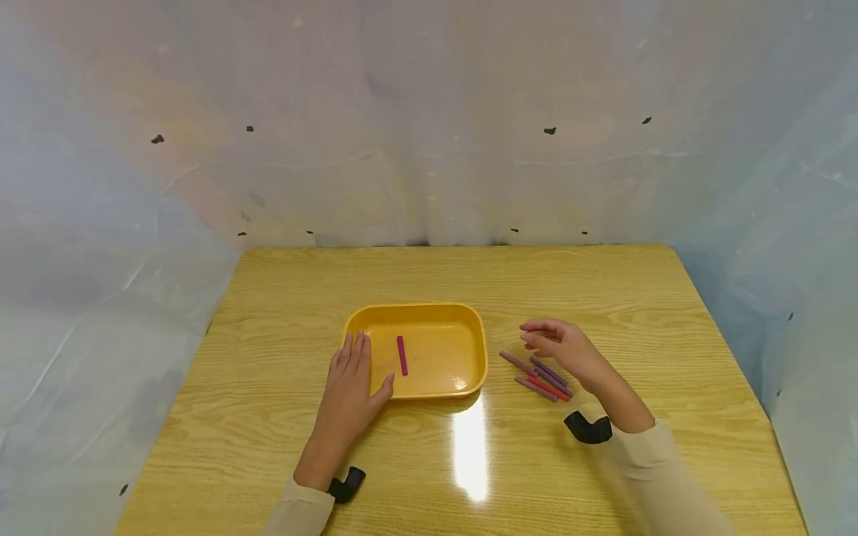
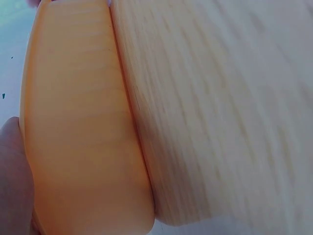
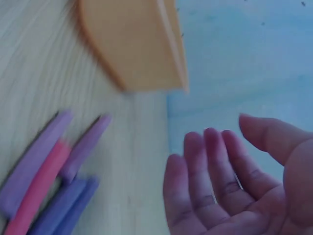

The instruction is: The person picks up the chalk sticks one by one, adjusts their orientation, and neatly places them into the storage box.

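Your left hand (image 1: 348,391) rests straight-fingered on the tray (image 1: 439,357), mid-frame, a magenta stick (image 1: 402,356) inside; your right hand (image 1: 566,350), empty, fingers relaxed, hovers by the loose sticks (image 1: 550,388), right of centre. Advisable: brace the tray, pinch one mid-length. The left-wrist view crops most of your hand.

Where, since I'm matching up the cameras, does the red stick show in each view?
Head: the red stick lies among the purple sticks, right of the yellow tray.
Left wrist: not visible; the yellow tray's outer wall fills much of the left side.
Right wrist: lower left, beside the purple sticks.
Shared landmark: the yellow tray.
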`<state>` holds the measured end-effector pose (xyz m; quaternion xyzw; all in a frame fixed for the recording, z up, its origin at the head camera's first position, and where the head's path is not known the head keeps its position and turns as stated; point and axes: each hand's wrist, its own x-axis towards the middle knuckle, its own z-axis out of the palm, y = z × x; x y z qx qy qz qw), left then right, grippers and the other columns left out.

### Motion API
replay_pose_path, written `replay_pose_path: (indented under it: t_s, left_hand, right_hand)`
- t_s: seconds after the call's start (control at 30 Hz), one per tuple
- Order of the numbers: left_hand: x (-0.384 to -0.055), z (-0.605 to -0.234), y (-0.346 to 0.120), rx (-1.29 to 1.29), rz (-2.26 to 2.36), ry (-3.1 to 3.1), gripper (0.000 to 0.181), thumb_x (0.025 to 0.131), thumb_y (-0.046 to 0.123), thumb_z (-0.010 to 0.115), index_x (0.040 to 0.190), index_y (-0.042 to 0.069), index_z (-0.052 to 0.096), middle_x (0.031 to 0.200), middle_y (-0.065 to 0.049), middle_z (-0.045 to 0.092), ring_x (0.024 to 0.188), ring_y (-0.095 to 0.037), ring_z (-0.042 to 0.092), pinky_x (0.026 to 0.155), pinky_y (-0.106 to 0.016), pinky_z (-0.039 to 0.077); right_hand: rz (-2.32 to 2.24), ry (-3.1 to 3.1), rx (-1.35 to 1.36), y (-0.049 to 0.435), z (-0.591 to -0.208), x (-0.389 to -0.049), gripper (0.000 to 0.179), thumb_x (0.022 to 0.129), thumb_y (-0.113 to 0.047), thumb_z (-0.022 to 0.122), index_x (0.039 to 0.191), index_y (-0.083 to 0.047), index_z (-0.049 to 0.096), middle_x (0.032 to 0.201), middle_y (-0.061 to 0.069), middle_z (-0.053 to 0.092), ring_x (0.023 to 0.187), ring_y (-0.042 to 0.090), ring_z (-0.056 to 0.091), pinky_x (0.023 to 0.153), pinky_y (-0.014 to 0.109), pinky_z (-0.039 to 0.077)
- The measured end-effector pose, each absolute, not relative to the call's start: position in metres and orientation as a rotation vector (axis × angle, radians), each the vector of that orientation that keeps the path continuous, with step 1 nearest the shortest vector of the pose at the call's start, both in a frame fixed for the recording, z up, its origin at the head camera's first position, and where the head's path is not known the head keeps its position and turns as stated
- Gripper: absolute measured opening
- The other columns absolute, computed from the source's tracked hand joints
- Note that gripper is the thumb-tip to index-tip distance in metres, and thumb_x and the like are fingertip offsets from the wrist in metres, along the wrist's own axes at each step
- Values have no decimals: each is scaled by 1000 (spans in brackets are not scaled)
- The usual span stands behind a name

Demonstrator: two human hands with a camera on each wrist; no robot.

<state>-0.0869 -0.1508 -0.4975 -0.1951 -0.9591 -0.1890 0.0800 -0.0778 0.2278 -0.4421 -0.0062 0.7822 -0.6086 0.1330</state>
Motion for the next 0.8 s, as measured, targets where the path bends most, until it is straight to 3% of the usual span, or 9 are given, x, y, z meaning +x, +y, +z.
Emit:
replay_pose_path:
  t_s: [0.17, 0.47, 0.8]
  left_hand:
    - [-87, -498, -151, -572, -562, -2880, 79, 90, 48, 47, 146, -3, 22, 151, -17, 19, 141, -27, 7, 110, -49, 14]
    - [-86, -498, -151, -566, -564, -2883, 79, 90, 48, 47, 146, -3, 22, 151, -17, 19, 141, -27, 7, 110, -48, 13]
    - [-87, -498, -150, -575, -566, -2880, 80, 90, 48, 48, 145, -3, 23, 151, -17, 20, 141, -27, 8, 109, -49, 14]
  right_hand:
    - [-1677, 2323, 23, 247, -448, -70, 44, 95, -22, 53, 127, 9, 49, 123, 28, 52, 109, 42, 52, 90, 50, 45]
    - [-1384, 2501, 86, 263, -464, -59, 36, 94, -17, 56, 121, 7, 55, 107, 21, 62, 95, 32, 60, 79, 43, 50]
    - [-1232, 2572, 42, 261, -477, -56, 27, 90, -16, 60, 110, 3, 62, 95, 9, 63, 86, 24, 61, 70, 34, 50]
